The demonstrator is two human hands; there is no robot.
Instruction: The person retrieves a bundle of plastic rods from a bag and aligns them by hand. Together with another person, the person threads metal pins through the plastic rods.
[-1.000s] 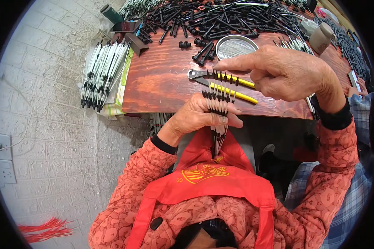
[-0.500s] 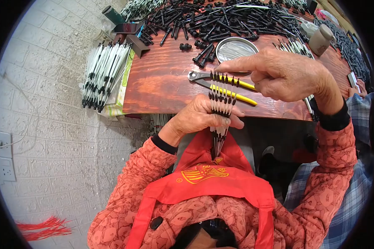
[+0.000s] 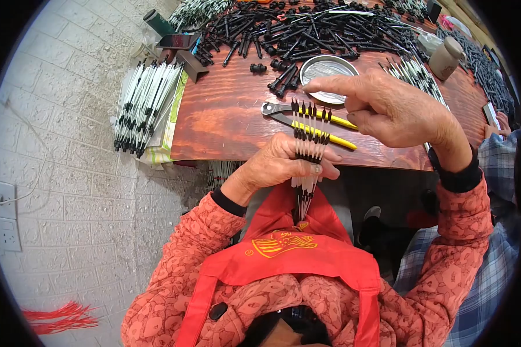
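My left hand [image 3: 278, 165] is closed around a fanned bundle of thin rods [image 3: 309, 136] with black tips, black bands and whitish translucent sections. The rods stand side by side with tips towards the table, and their thin ends run down to the red apron. My right hand [image 3: 393, 110] hovers above the table, index finger stretched out to the left just past the rod tips, the other fingers curled. I see nothing held in it. Behind that finger sits a round metal dish [image 3: 329, 65] with a pale, streaked inside. Pincers with yellow handles [image 3: 324, 135] lie beyond the rods.
Black plastic parts [image 3: 307, 32] are heaped across the back of the table [image 3: 220, 121]. A stack of white-and-black rods [image 3: 147, 107] lies at the left edge, more rods [image 3: 414, 75] at the right. A grey-brown bottle [image 3: 446, 59] stands there. Another person's hand [image 3: 503, 124] shows far right.
My right hand has shifted slightly down, with its index fingertip tilting a little up towards the dish. My left hand and the rods stay almost in place.
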